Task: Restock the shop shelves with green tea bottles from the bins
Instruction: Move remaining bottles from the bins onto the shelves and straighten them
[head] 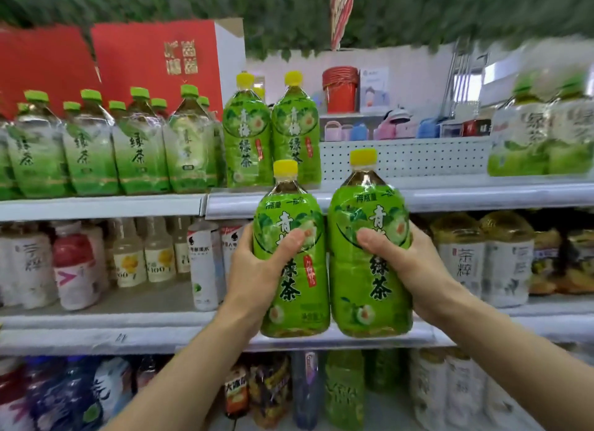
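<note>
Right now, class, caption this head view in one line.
Restocking: left hand grips one yellow-capped tea bottle, right hand a second bottle, before the top shelf.

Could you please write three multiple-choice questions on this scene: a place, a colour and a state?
1. Where do the shelved yellow-capped bottles stand? A) bottom shelf B) top shelf C) a bin
2. What cap colour have the held bottles? A) red B) blue C) yellow
3. What are the hands doing? A) each grips one bottle B) both empty C) both grip one bottle
Answers: 1 B, they stand beside the green-capped bottles up there; 2 C, both caps show yellow; 3 A, left hand and right hand each wrap one.
</note>
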`<state>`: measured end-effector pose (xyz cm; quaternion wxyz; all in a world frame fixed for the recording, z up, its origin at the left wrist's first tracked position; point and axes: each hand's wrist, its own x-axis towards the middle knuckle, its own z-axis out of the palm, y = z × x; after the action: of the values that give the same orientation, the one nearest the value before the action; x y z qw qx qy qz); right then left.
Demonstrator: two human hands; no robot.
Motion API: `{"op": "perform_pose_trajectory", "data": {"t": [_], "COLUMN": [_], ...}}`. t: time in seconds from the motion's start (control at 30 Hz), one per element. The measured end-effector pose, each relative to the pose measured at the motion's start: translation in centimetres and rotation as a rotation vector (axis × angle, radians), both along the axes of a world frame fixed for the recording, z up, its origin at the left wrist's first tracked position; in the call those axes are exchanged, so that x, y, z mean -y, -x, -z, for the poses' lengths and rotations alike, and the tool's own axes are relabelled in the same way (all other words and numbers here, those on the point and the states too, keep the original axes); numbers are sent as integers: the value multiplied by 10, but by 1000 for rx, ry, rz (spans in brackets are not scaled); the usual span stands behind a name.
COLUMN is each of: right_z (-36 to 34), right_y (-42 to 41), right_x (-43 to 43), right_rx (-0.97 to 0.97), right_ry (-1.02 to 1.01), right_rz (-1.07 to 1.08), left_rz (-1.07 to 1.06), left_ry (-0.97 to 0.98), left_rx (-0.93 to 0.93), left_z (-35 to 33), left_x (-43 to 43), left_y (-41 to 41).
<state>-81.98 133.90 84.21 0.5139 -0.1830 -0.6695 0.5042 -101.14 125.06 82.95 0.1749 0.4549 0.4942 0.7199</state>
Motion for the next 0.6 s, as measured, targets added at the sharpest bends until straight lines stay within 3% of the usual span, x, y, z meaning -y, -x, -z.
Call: {"op": "perform_pose_trajectory", "data": {"t": [0.47, 0.6], "right_z": [-152, -161], "right_y": [26, 48], "right_x": [-78, -119], "right_rx": [-279, -241], "right_ry": [-246, -270], "right_rz": [270, 381], "left_rz": [-108, -74], "left_ry": [-126, -123], "left_rx": [-17, 58], "left_z": [-96, -105], "left_x": [-74, -83], "left_y": [20, 28]}}
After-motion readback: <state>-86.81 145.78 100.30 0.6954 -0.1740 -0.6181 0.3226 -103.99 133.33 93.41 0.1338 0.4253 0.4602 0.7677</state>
